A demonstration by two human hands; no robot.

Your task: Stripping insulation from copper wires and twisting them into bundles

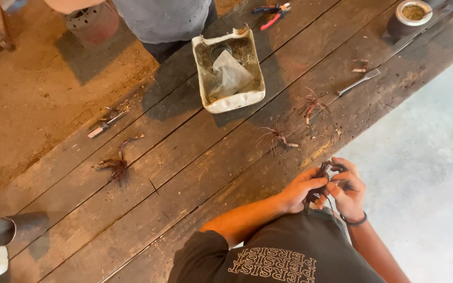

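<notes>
On the plank workbench (195,173), towards its left end, a frayed bundle of dark wire strands (117,166) is seen lying alone, with a small metal piece (100,128) a little further back. Towards the middle of the far edge, a cut-open white plastic container (230,68) is set, holding a crumpled clear bag and debris; a person in a grey shirt (163,18) stands just behind it, and red-handled pliers (271,14) lie near that far edge. Further right, two more splayed wire bundles (313,105) are spread on the planks, near a flat metal tool (359,82), and a round tin (412,13) is placed at the far right corner.

At the near edge, a small dark wire bundle (322,181) is gripped between both hands, above the bench edge. The left hand (302,189) is closed on the bundle, its fingers curled over it with the forearm bent in from the body. The right hand (348,187) is also clenched on it, thumb and fingertips pinching the upper strands, a dark band worn at the wrist.

The work is judged to go best if the bundle is held firm low down by one hand while strands are separated one at a time by the other, so that none is snapped or tangled.
</notes>
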